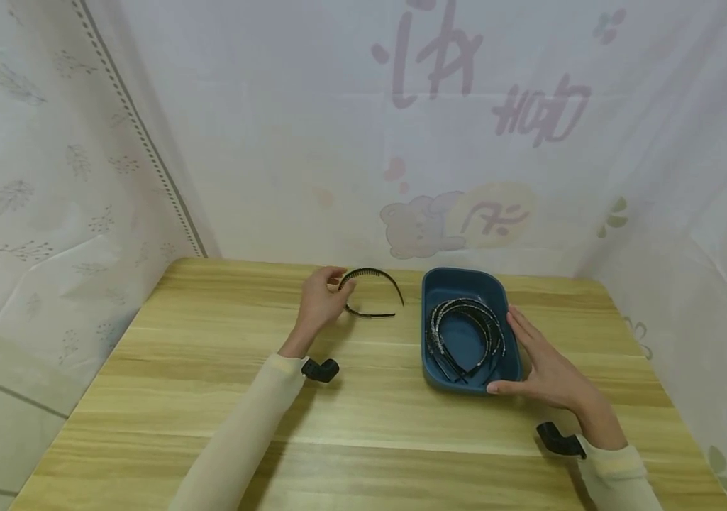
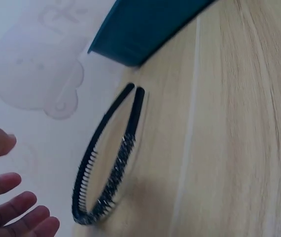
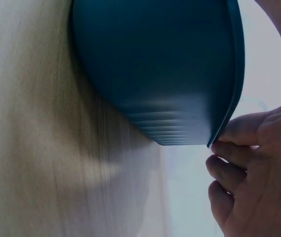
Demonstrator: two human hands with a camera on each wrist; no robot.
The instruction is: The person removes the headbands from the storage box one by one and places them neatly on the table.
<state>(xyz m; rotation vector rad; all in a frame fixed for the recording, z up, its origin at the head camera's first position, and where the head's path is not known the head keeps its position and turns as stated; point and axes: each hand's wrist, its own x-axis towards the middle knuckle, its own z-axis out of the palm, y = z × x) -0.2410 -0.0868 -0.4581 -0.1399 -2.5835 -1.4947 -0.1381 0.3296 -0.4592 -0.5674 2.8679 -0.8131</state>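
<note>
A black headband point(image 1: 368, 272) with comb teeth and a glittery band stands on edge on the wooden table. In the left wrist view the headband point(image 2: 113, 180) shows whole, its two ends pointing toward the box. My left hand point(image 1: 323, 301) is at its left side, fingers spread and apart from it in the wrist view point(image 2: 12, 207). To the right is a blue plastic box point(image 1: 463, 278) holding several headbands point(image 1: 442, 323), black and glittery, nested in a ring. My right hand point(image 1: 548, 372) spans the box's near right corner, fingertips on the right rim and thumb at the front.
The wooden table point(image 1: 363, 426) reaches back to a printed curtain point(image 1: 299, 177), with more curtain on both sides. A small black wrist mount point(image 1: 320, 370) sits at the left cuff, and another mount point(image 1: 559, 440) at the right.
</note>
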